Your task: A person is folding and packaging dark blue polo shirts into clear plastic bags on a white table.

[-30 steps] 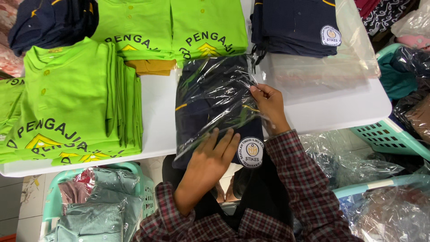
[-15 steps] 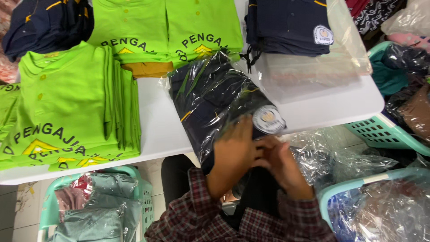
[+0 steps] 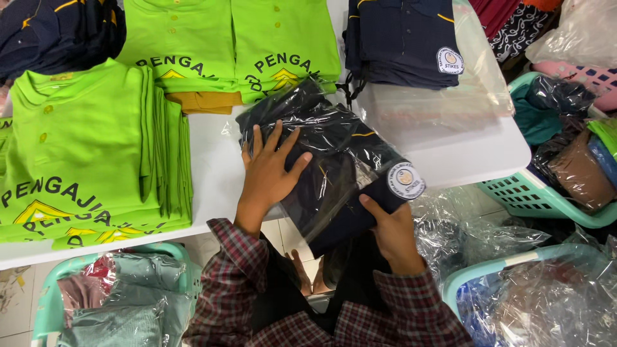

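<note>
A folded dark navy shirt in a clear plastic bag (image 3: 334,154) lies at the front edge of the white table (image 3: 450,154), half hanging over it. A round white badge shows on the shirt's near corner. My left hand (image 3: 270,168) presses flat on top of the bag, fingers spread. My right hand (image 3: 391,226) grips the bag's near end from below, thumb on the plastic beside the badge. Both sleeves are dark red plaid.
Stacks of bright green shirts (image 3: 83,154) fill the table's left and back. A pile of navy shirts (image 3: 402,38) sits on clear bags at the back right. Teal baskets (image 3: 546,199) with clothes and loose plastic bags stand to the right and lower left.
The bagged shirt has turned and shifted onto the table edge. My left hand moved up from the near end onto its top; my right hand dropped to hold the near end.
</note>
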